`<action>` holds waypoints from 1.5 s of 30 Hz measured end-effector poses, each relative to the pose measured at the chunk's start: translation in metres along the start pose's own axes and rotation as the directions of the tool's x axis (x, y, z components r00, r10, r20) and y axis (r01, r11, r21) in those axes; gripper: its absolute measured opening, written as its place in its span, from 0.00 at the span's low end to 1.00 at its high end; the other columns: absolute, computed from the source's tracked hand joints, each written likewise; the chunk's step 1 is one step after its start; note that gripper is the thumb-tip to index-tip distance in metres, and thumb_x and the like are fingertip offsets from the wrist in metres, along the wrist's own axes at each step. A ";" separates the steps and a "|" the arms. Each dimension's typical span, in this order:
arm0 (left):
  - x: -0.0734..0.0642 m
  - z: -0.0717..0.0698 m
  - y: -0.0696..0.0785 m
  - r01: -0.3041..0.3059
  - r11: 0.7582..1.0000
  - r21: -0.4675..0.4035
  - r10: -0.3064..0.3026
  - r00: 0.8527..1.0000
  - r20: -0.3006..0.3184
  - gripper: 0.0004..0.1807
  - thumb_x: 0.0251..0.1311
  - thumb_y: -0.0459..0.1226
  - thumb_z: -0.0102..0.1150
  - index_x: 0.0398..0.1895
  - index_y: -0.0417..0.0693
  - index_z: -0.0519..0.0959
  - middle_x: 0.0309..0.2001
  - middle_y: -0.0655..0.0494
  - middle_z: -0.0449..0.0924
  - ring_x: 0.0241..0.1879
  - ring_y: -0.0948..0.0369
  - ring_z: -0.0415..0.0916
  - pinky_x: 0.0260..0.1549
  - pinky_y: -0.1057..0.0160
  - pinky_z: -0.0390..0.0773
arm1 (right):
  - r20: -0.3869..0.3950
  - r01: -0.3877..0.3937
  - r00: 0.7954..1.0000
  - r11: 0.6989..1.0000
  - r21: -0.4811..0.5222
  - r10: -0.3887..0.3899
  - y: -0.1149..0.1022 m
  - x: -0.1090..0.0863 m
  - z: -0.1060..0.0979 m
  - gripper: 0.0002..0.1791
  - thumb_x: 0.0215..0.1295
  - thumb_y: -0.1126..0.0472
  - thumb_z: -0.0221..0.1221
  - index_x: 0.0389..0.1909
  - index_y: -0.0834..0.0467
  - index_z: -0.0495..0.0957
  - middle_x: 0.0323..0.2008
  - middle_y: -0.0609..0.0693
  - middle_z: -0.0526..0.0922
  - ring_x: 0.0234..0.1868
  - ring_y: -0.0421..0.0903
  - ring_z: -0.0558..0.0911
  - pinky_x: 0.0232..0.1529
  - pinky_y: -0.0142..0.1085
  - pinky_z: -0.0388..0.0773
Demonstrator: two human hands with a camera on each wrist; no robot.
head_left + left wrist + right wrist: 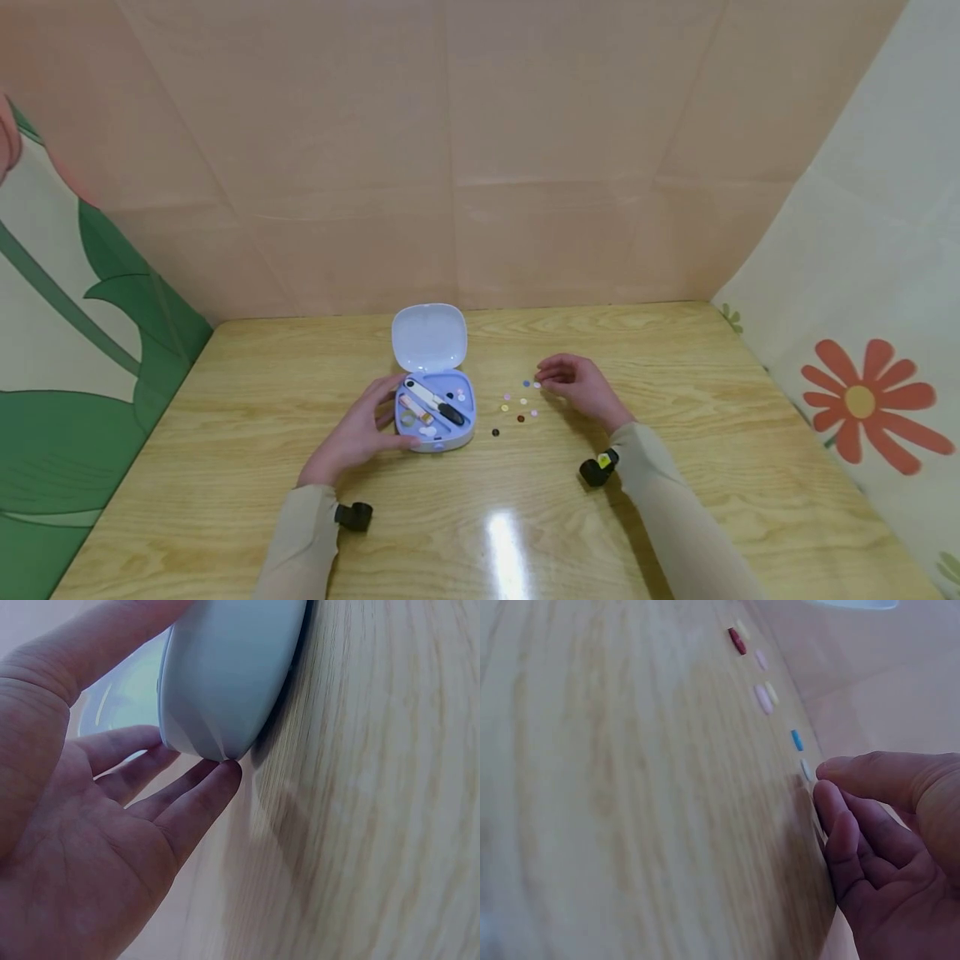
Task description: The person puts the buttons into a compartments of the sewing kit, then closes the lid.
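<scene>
A lilac-blue sewing box (467,433) sits with its lid (429,337) raised. Inside lie a black-handled seam ripper or similar tool (448,412) and small items. My left hand (365,433) holds the box at its left side, thumb at the front edge and fingertips against the wall (225,682). Small buttons lie scattered to the right of the box. My right hand (583,388) is beside a white button (805,769), with thumb and fingertips close together and nothing visible between them. A blue button (797,740) lies just past the white one.
More loose buttons, including a red one (521,418), a yellow one (505,407) and a black one (496,432), lie between box and right hand. The wooden table (285,392) meets a pink covering (337,250) at its back edge.
</scene>
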State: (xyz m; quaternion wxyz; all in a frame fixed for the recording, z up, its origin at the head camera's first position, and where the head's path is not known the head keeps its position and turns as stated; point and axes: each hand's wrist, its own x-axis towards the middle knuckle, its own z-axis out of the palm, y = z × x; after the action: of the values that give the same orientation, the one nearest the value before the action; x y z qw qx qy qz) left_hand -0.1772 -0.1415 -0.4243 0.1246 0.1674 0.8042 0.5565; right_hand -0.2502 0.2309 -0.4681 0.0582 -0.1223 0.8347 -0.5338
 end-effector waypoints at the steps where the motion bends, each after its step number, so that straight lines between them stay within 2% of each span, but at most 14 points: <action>1: 0.000 0.000 0.000 0.001 1.000 0.000 -0.001 1.000 0.001 0.49 0.46 0.30 0.74 0.72 0.45 0.58 0.69 0.42 0.55 0.66 0.42 0.57 0.64 0.44 0.62 | -0.004 0.003 1.000 1.000 -0.007 -0.003 -0.001 0.000 0.001 0.16 0.62 0.73 0.60 0.51 0.70 0.74 0.44 0.63 0.82 0.46 0.57 0.80 0.49 0.36 0.79; 9: 0.001 0.000 -0.003 0.019 1.000 -0.020 -0.019 1.000 0.002 0.49 0.46 0.30 0.74 0.72 0.46 0.58 0.69 0.43 0.54 0.66 0.43 0.56 0.65 0.45 0.61 | -0.045 0.026 0.999 0.998 -0.066 -0.029 -0.003 0.001 0.008 0.14 0.58 0.76 0.61 0.46 0.70 0.76 0.39 0.62 0.82 0.41 0.55 0.81 0.43 0.32 0.81; 17: 0.002 0.000 -0.006 0.011 1.000 -0.028 -0.012 1.000 -0.004 0.49 0.45 0.30 0.75 0.72 0.46 0.58 0.69 0.43 0.54 0.66 0.43 0.56 0.65 0.45 0.61 | -0.069 -0.006 0.998 0.997 -0.080 0.000 -0.003 0.001 0.010 0.13 0.57 0.76 0.62 0.44 0.68 0.77 0.38 0.58 0.83 0.40 0.51 0.80 0.43 0.37 0.81; 21: 0.007 0.000 -0.022 -0.004 1.000 -0.014 0.004 1.000 -0.013 0.50 0.43 0.33 0.76 0.71 0.52 0.59 0.69 0.47 0.55 0.66 0.45 0.58 0.65 0.47 0.63 | -0.072 -0.009 0.997 0.997 -0.079 0.003 -0.004 0.001 0.011 0.13 0.57 0.76 0.62 0.44 0.68 0.77 0.38 0.59 0.82 0.40 0.51 0.80 0.43 0.38 0.81; 24: 0.010 0.001 -0.029 -0.008 1.000 -0.013 0.008 1.000 -0.021 0.50 0.43 0.33 0.76 0.71 0.53 0.60 0.68 0.49 0.56 0.66 0.46 0.58 0.65 0.48 0.63 | -0.076 -0.015 0.997 0.996 -0.084 0.009 -0.005 0.002 0.012 0.13 0.57 0.76 0.62 0.44 0.68 0.77 0.38 0.59 0.82 0.39 0.51 0.80 0.42 0.37 0.81; 29: 0.004 0.001 -0.010 0.002 1.000 -0.023 -0.002 1.000 -0.009 0.49 0.44 0.29 0.74 0.71 0.46 0.59 0.68 0.43 0.55 0.66 0.43 0.57 0.65 0.45 0.61 | -0.089 -0.040 0.996 0.994 -0.098 0.032 -0.003 0.002 0.012 0.12 0.57 0.76 0.62 0.43 0.67 0.77 0.37 0.58 0.83 0.39 0.51 0.80 0.42 0.37 0.81; 32: 0.002 0.001 -0.004 0.000 1.000 -0.020 0.000 1.000 0.000 0.49 0.45 0.29 0.74 0.71 0.45 0.59 0.68 0.42 0.56 0.65 0.43 0.58 0.65 0.45 0.62 | -0.092 -0.052 0.995 0.992 -0.112 0.041 -0.001 0.003 0.013 0.12 0.57 0.76 0.62 0.42 0.66 0.78 0.37 0.56 0.83 0.39 0.50 0.80 0.42 0.36 0.81; 39: 0.002 0.001 -0.007 -0.014 0.999 -0.035 0.014 1.000 -0.012 0.49 0.44 0.29 0.74 0.71 0.46 0.59 0.68 0.44 0.56 0.65 0.43 0.58 0.65 0.45 0.61 | -0.088 -0.044 0.996 0.992 -0.122 0.033 -0.002 0.003 0.014 0.12 0.57 0.76 0.62 0.41 0.66 0.78 0.36 0.55 0.82 0.38 0.49 0.79 0.41 0.37 0.81; 45: 0.002 0.002 -0.010 -0.016 0.999 -0.032 0.016 1.000 -0.017 0.49 0.44 0.30 0.75 0.71 0.45 0.59 0.67 0.44 0.57 0.65 0.42 0.58 0.65 0.45 0.61 | -0.076 -0.033 0.997 0.990 -0.140 0.023 -0.004 0.002 0.013 0.12 0.56 0.76 0.63 0.42 0.66 0.78 0.36 0.56 0.81 0.37 0.49 0.78 0.38 0.32 0.80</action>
State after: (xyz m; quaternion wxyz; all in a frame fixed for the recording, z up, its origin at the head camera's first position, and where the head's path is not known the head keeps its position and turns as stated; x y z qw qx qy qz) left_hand -0.1799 -0.1420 -0.4340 0.1160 0.1672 0.7947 0.5718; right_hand -0.2487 0.2169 -0.4697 0.0259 -0.0946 0.8735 -0.4769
